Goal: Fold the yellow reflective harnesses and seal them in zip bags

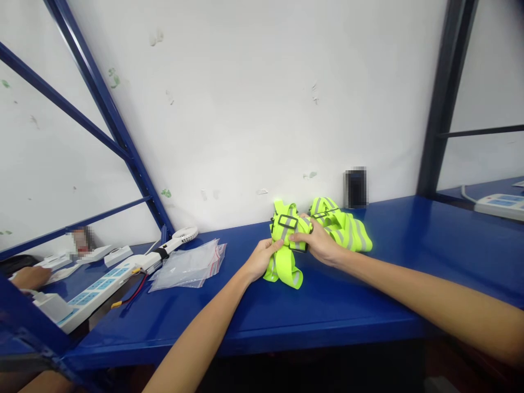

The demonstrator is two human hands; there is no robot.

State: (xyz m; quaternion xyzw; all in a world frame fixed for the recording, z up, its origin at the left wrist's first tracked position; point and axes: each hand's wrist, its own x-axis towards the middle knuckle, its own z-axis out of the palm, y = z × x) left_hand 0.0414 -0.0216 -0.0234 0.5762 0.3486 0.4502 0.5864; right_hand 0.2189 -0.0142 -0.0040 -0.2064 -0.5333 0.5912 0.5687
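A reflective yellow safety vest (283, 275) was held bunched on the blue worktop (360, 305) — its straps were pinched closed by the left hand (261, 260) and the right hand (317, 244), beside a black buckle (288, 221).

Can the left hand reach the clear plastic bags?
Probably yes. The left hand is on the neon reflective vest, and the bags lie close beside it on the blue shelf, with nothing in between.

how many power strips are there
2. One long white power strip lies on the blue shelf at left, by the plastic bags. A second power strip sits at far right. White items further left may be more, can't tell.
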